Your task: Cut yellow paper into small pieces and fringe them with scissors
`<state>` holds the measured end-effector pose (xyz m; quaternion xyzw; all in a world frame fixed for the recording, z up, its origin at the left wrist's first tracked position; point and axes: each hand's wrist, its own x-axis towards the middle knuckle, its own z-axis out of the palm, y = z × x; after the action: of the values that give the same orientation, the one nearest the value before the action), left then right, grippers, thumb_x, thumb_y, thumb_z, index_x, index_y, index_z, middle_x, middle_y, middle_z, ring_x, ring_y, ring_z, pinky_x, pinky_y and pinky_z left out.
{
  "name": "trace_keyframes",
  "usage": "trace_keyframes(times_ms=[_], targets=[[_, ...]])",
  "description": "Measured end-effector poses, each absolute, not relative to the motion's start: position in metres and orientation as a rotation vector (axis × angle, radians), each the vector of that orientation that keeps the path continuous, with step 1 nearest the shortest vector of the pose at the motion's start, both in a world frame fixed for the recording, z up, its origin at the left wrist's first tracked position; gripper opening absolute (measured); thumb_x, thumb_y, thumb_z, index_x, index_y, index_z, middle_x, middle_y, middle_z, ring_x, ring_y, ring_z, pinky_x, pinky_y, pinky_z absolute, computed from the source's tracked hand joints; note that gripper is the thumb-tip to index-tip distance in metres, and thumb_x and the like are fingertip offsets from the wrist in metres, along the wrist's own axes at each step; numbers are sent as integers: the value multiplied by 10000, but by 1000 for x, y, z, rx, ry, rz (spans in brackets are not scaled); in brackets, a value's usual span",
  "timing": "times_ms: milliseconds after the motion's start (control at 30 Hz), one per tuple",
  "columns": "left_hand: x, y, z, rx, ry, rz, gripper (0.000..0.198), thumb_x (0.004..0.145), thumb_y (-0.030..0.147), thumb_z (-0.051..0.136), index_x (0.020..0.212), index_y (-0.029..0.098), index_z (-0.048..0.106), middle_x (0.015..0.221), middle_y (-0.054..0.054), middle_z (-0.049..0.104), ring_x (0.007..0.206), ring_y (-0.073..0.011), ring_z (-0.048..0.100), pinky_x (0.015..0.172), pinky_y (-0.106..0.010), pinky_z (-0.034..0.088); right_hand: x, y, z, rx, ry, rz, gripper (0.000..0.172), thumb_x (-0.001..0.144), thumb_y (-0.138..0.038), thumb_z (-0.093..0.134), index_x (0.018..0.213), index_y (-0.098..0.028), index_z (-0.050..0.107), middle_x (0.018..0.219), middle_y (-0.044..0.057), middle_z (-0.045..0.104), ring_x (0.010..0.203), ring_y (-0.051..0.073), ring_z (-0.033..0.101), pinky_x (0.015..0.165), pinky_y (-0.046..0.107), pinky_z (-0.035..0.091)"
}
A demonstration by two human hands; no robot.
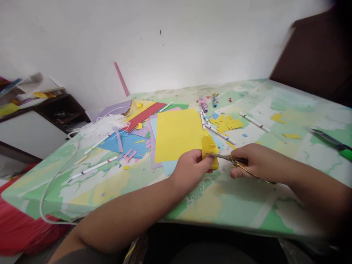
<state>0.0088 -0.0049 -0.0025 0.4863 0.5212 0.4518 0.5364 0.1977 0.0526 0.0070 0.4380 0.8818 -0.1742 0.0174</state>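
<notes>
Between the thumb and fingers of my left hand (191, 165) is a yellow paper strip (208, 144), its upper part cut into a fringe. My right hand (254, 163) grips a pair of scissors (233, 159) by gold-coloured handles. The blades reach left across the strip, close to my left thumb. Just behind my left hand lies a yellow sheet (178, 134) on top of pale blue and lilac sheets. Fringed yellow paper pieces (227, 123) rest beyond the scissors, beside several white markers (220, 133).
A patterned cloth covers the table (110, 198). At the left lie a tangle of white string (106, 126), a red paper strip (145, 115) and blue paper (137, 145) with scraps. A green-handled cutter (332, 141) lies at the right. Two crayons (204, 105) are near the wall.
</notes>
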Motion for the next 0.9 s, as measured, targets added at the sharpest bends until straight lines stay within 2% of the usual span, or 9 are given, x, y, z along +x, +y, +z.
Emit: trace_keyframes(times_ms=[500,900], targets=[[7,-6,4,1161,1278,1018,161,728,225,591,606,120,594,568,-2,581,493,-71,532,514,-193,457,204,57,9,1305,2690,-421,466,688,-654,482,588,-205,406,537,-19,450,508,127,380,482,256,234],[7,-4,2,1140,1251,1013,140,721,233,603,643,117,618,581,3,586,494,-60,526,507,-178,448,204,58,12,1346,2659,-457,481,661,-674,492,578,-206,423,539,-6,474,517,140,399,487,262,256]])
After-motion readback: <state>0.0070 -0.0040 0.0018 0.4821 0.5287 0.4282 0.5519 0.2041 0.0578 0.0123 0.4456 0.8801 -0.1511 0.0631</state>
